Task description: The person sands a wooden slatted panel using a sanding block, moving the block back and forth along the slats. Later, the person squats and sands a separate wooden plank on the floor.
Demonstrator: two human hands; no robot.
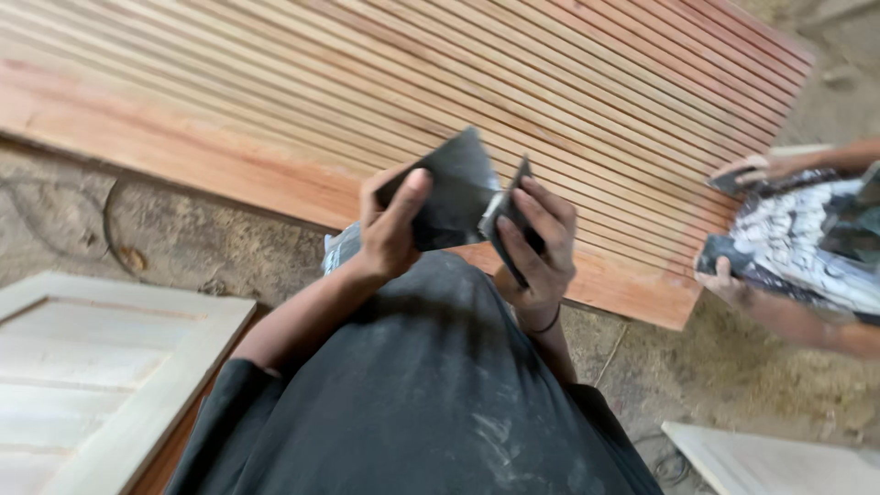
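I observe the left hand [392,225] closed around a dark sandpaper sheet [454,188], thumb pressed on its face. The right hand [536,243] grips a folded sandpaper piece [509,215], fingers curled over it. Both are held above the ribbed wooden panel [513,82]. A co-worker's hands [733,220] hold similar pieces at right.

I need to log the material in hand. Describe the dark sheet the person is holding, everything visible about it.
The dark sheet is thin, matte, charcoal-grey, and looks like sandpaper or similar abrasive paper. It is folded or creased near its middle, with one pointed corner sticking up. The left hand pinches its left part with the thumb on top; the right hand grips the narrower right part edge-on. It is held in the air above the ribbed wooden panel, not touching it.
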